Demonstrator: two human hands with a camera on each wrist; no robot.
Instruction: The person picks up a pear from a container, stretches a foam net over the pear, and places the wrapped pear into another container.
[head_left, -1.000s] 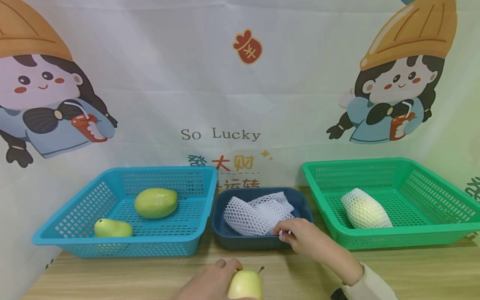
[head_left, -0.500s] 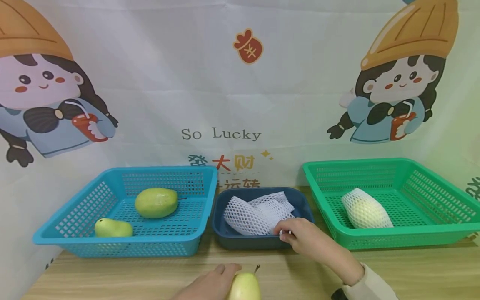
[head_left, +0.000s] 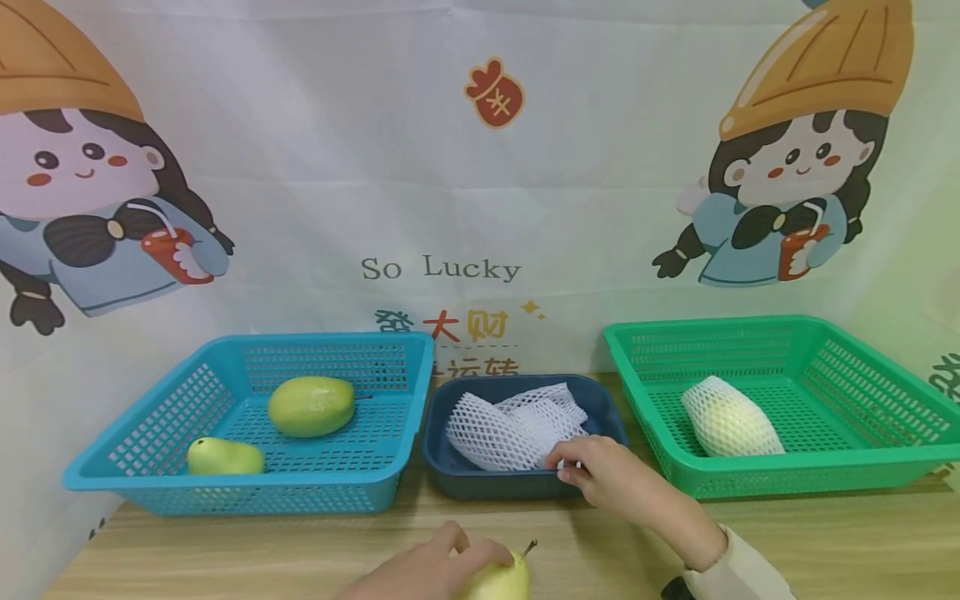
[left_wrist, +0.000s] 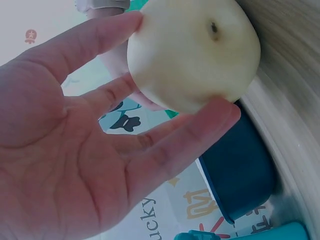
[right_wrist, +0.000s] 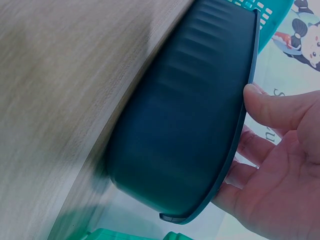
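My left hand (head_left: 438,567) holds a yellow-green pear (head_left: 498,579) over the wood table at the bottom of the head view. In the left wrist view the thumb and fingers spread round the pear (left_wrist: 195,55), its dark blossom end facing the camera. My right hand (head_left: 607,475) is at the near right rim of a dark blue basin (head_left: 495,485). The thumb lies on the outside of the basin (right_wrist: 185,105) rim in the right wrist view, the fingers curling over behind it. White foam fruit nets (head_left: 502,429) lie inside, close to those fingertips.
Left of the basin stands a blue basket (head_left: 285,492) with a green papaya-like fruit (head_left: 311,407) and a green pear-shaped fruit (head_left: 225,457). On the right, a green basket (head_left: 810,467) holds a fruit in a white foam net (head_left: 731,421). A printed cloth (head_left: 600,167) hangs behind.
The left hand has shifted its fingers over the top of the pear, and the pear's stem has tilted to the right. The right hand has stayed at the basin rim.
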